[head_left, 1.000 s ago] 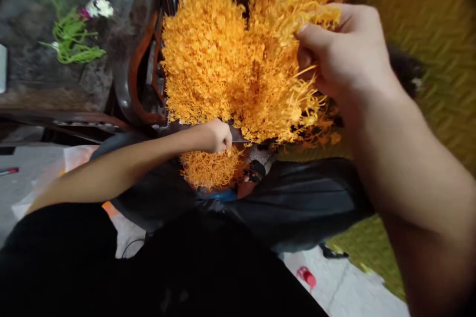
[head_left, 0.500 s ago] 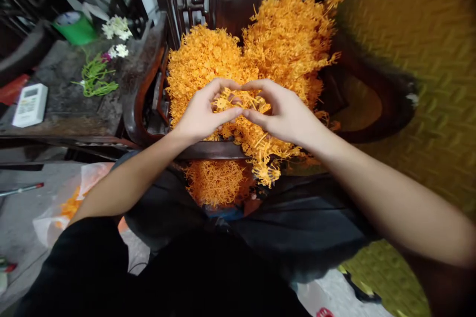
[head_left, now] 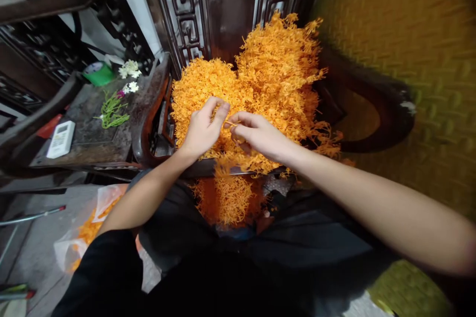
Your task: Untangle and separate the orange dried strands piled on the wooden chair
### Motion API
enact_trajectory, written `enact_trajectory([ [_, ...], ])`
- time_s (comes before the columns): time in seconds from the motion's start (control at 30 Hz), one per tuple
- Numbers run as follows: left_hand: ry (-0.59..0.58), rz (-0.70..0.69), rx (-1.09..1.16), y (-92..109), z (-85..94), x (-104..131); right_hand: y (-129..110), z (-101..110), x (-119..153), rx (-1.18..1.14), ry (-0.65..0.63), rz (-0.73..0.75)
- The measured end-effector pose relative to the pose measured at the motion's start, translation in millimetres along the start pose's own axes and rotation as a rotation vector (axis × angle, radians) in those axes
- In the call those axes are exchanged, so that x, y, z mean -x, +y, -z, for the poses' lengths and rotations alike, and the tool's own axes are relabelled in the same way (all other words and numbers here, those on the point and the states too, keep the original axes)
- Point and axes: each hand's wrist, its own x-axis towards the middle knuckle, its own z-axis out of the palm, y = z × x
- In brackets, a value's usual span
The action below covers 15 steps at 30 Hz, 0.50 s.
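Over a heap of fine orange blossoms or plastic sprigs (head_left: 208,77), my two hands are close together. My left hand (head_left: 203,129) is closed in a pinch, thumb against fingertips. My right hand (head_left: 258,136) is also closed, its thumb and fingers on a thin orange stem (head_left: 232,124) that spans the small gap between the hands. Just beneath them hangs a blurred orange sprig (head_left: 223,164); its upper end is hidden. The taller right-hand part of the heap leans against the chair's carved back. Below the seat edge, between my knees, sits more tangled orange material (head_left: 234,200).
The dark wooden chair's curved armrests (head_left: 386,104) flank the heap. On the chair to the left lie a white remote (head_left: 61,139), a green tape roll (head_left: 98,74), green stems (head_left: 113,111) and white flowers (head_left: 130,69). A plastic bag (head_left: 107,200) with orange pieces is on the floor.
My hands no longer cup a loose orange clump; they are pinched around a thin stem, with a sprig hanging lower. The view has shifted, so the scene sits lower in the picture.
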Motion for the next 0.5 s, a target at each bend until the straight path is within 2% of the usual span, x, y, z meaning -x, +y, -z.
enact_trajectory([
  [0.17,0.084,-0.005,0.103,-12.0,8.4,-19.9,-7.1,-7.6,-0.7,0.115,0.009,0.140],
  [0.27,0.053,0.081,0.215,-19.6,10.7,-29.0,-8.6,-8.6,-3.5,0.107,0.038,0.163],
  [0.37,0.031,0.167,0.320,-21.7,4.9,-36.0,-8.7,-7.6,-7.7,0.092,0.074,0.169],
  [0.43,0.047,0.230,0.402,-23.4,0.7,-44.4,-10.2,-6.0,-7.6,0.090,0.102,0.168],
  [0.5,0.121,0.339,0.483,-29.3,2.6,-57.9,-13.5,-3.0,-2.2,0.092,0.096,0.160],
])
